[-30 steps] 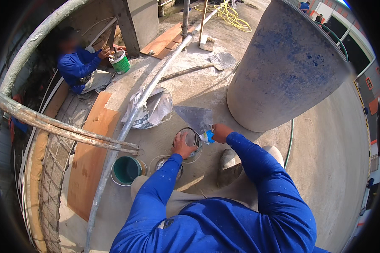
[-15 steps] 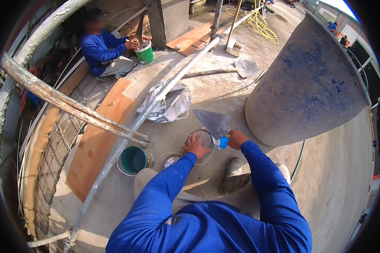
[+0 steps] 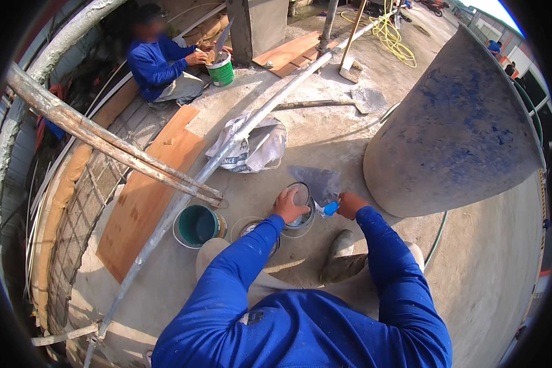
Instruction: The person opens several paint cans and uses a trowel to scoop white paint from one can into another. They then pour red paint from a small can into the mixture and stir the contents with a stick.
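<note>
Farther right than before leaned a co-worker's blade [image 3: 225, 40], while our left hand [image 3: 290, 207] held a tin [image 3: 302, 226], our right hand [image 3: 352, 205] a trowel [image 3: 319, 180], work seemingly underway, remainder unclear.

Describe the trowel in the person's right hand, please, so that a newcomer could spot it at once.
Find the large, blue-patched grey drum at right. Just left of its base, the right hand grips the trowel, beside a round tin. Unlike the tin, it has a flat grey blade and bright blue by the hand.
</note>
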Available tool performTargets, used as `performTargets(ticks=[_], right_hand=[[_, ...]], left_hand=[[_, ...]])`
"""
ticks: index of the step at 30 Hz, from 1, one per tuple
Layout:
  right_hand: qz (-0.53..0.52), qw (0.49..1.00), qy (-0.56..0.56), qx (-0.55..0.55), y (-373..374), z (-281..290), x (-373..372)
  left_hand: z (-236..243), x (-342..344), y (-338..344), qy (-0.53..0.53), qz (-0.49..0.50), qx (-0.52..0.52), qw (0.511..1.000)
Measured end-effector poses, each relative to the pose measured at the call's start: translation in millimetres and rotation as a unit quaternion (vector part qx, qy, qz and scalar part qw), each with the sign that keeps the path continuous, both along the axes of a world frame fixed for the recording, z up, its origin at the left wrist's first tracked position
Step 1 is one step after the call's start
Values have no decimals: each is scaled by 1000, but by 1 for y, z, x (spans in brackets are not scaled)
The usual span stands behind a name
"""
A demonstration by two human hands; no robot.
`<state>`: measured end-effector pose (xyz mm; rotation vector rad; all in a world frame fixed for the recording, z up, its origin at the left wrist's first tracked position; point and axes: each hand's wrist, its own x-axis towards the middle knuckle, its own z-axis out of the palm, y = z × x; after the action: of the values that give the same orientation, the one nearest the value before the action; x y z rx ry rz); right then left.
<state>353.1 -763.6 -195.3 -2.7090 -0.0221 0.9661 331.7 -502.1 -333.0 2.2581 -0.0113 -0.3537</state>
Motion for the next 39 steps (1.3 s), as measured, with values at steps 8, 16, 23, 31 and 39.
performTargets(ticks=[8,16,23,31,39], right_hand=[[-28,999,26,-5,-18,-4,-5],[-18,1000,18,0,-17,11,-2],[-17,1000,18,10,-20,5,-3],[-23,1000,-7,12,-21,0,-1],[-16,1000,11,14,-17,0,2]], left_hand=[[35,17,31,233,69,-458,855],[2,23,82,212,128,-586,772],[-3,18,102,179,189,-620,740],[-17,13,113,153,256,-662,688],[-54,4,152,121,314,-688,643]])
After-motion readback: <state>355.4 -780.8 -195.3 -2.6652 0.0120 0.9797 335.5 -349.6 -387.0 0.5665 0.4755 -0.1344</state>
